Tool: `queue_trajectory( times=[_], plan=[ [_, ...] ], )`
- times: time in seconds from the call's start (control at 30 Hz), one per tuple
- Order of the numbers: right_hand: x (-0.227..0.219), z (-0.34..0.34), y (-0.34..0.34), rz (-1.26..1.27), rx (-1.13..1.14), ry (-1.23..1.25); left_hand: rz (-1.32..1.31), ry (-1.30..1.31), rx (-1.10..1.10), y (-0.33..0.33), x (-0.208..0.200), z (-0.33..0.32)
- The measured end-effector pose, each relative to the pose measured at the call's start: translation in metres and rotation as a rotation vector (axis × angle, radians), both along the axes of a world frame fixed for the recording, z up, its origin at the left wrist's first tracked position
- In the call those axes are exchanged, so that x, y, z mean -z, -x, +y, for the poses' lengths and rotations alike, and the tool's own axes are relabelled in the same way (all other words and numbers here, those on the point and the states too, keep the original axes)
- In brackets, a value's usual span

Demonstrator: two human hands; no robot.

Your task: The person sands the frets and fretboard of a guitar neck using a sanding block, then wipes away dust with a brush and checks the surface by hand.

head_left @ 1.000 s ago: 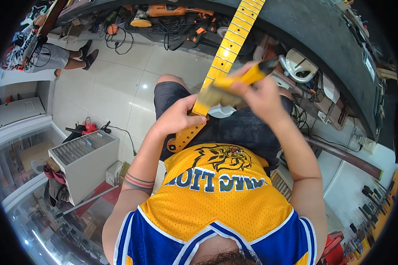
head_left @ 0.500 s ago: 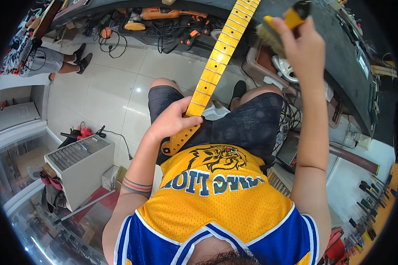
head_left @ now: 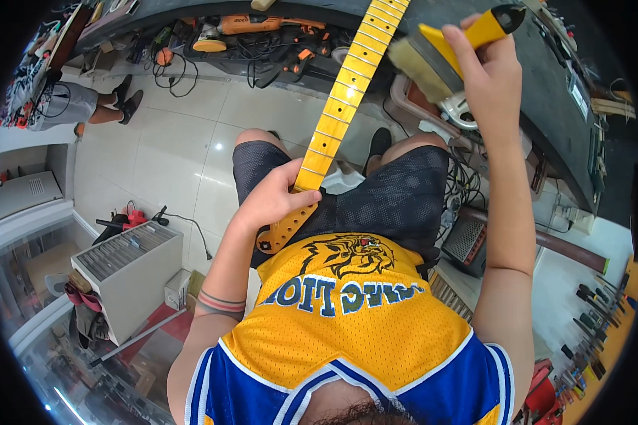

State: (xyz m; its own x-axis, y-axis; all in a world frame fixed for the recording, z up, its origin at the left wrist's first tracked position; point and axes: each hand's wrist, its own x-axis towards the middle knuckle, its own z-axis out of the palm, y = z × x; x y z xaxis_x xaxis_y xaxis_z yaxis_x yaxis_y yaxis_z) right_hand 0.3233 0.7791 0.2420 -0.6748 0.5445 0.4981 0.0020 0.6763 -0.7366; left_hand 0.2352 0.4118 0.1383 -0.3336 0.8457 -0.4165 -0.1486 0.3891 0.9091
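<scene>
Clasping the yellow guitar neck (head_left: 340,110) near its headstock (head_left: 285,232), your left hand (head_left: 275,196) has its thumb laid across the face and its fingers curled around the far edge, pinching the wood between them. From that grip the fretted face slants up and away to the right, past the top edge of the view, while the headstock, with its row of small holes, reaches down and left toward your yellow jersey (head_left: 354,312). Your dark shorts (head_left: 379,191) lie just right of the same grip.

Your right hand (head_left: 493,78), well above and to the right of the left one, closes around the yellow handle of a wide brush (head_left: 478,39), the thumb pressed along its near face. The black handle end sticks out above that grip; the pale bristles (head_left: 422,69) point left from it, near the frets, and you cannot tell whether they touch. Right of and behind the right grip stretches a dark workbench (head_left: 563,88).

Farther up and left of your left grip, an orange power tool (head_left: 255,25) lies among cables. Far left of it, another person (head_left: 74,103) shows in grey shorts and dark shoes.
</scene>
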Motion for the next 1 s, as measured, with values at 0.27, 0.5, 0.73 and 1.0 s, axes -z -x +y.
queue_trajectory(
  times=[0.27,0.5,0.73,1.0],
  plan=[
    [-0.037,-0.031,0.016,-0.133,-0.013,-0.189,0.056,0.017,-0.001,0.0,0.003,0.001],
    [-0.032,-0.015,0.05,0.262,-0.111,0.202,0.077,0.015,0.03,0.001,0.003,0.005],
    [-0.059,-0.002,0.035,-0.08,0.162,-0.394,0.089,0.039,0.004,-0.001,-0.002,0.002],
    [-0.024,0.01,0.063,0.119,-0.123,0.006,0.077,0.038,0.022,0.0,-0.003,0.006]
  ],
)
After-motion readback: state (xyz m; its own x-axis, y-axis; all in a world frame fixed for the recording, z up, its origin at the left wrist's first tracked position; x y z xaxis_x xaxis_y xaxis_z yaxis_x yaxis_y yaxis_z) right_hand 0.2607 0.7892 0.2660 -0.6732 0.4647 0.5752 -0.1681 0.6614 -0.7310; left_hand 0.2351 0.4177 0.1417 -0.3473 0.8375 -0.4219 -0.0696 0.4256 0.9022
